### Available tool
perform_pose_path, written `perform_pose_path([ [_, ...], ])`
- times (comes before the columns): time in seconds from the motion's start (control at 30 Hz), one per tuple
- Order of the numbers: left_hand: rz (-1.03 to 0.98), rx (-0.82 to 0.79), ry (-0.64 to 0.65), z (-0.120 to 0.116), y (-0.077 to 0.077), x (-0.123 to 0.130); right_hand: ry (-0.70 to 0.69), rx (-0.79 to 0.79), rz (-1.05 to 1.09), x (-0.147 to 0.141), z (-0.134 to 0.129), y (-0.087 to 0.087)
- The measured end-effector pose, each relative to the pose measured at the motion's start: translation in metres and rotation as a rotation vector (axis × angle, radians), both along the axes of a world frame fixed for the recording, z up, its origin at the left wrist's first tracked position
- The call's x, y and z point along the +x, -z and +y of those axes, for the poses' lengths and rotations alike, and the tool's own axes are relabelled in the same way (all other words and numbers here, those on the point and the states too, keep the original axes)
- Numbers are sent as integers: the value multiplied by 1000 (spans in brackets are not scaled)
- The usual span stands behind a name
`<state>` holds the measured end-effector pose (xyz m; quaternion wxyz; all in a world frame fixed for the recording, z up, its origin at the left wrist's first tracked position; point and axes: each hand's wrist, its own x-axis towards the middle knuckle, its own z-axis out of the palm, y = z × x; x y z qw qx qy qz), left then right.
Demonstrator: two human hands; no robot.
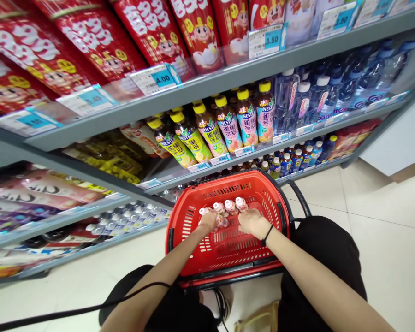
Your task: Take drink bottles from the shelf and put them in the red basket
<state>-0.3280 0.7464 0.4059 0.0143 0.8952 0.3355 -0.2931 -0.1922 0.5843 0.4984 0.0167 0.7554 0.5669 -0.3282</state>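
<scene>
Inside a red shopping basket (228, 263), several small bottles with whitish-pink caps stand in a row along the far side. My left hand (209, 221) reaches into the basket's left part, its fingers closed around a small bottle (222, 222) that tilts to the right. To the right, my right hand (254, 222) is down in the basket with curled fingers, just in front of the rightmost standing bottle (241, 204). Whatever lies under its fingers is hidden. A black band (267, 235) circles my right wrist.
Shelves (207, 76) rise beyond the basket, holding yellow-capped tea bottles (228, 124), water bottles (302, 101) and red cans (159, 34). The basket's black handle (299, 198) leans out right. A dark cord (90, 305) crosses my left forearm. My knees flank the basket.
</scene>
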Motion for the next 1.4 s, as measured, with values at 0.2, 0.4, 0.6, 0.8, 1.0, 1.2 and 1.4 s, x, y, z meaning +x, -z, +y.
perform_pose_path([
  [0.2,-210,16,54,-21,-64,27,-47,-109,-81,-7,-3,-18],
  [0.4,-711,241,49,21,-201,29,-90,-140,-103,-10,-3,-19],
  [0.6,-1477,455,-154,78,-256,25,-102,-160,-107,-13,1,-21],
  [0.8,-1288,91,-291,115,-250,42,-112,-170,-103,-19,2,-31],
  [1.0,-1280,115,-312,120,-254,46,-110,-155,-106,-21,-1,-38],
  [1.2,-1564,216,-322,72,-244,18,-85,-59,-48,-19,-8,-50],
  [1.4,-1965,-110,-328,10,-253,-13,-11,231,131,-14,-6,-65],
])
